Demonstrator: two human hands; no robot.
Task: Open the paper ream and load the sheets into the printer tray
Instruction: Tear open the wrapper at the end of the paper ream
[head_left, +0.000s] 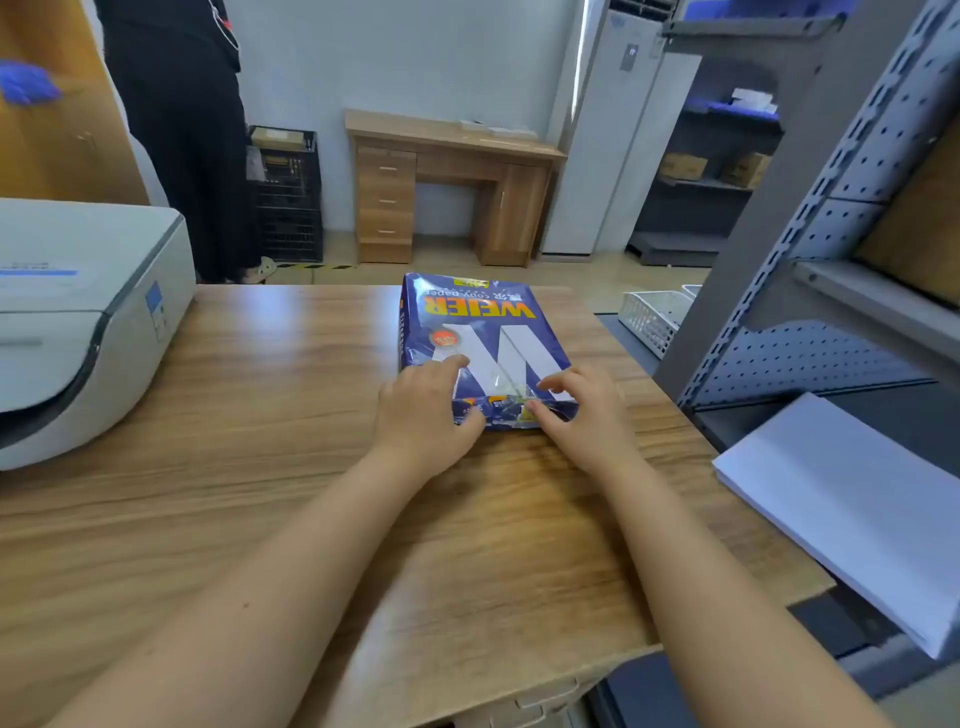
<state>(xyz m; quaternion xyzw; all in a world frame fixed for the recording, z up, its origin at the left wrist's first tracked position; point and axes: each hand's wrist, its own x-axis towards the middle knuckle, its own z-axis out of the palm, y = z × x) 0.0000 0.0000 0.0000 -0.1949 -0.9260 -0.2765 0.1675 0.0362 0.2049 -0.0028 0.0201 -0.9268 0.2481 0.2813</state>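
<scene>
A: Wooden worktop (260, 415) in an office, shelving at three o'clock. What are the hands doing?

B: Both grips pinch the near end flap of the blue paper ream (483, 338): left hand (423, 410) at its seven o'clock corner, right hand (584, 415) at five, likely to tear the still-sealed wrapper apart.

A: And the printer (83, 317)?

B: At nine o'clock, well apart from the ream.

Wooden table (249, 467): blue paper ream (483, 332) flat under both hands' grip, printer (78, 322) far left of it.
</scene>
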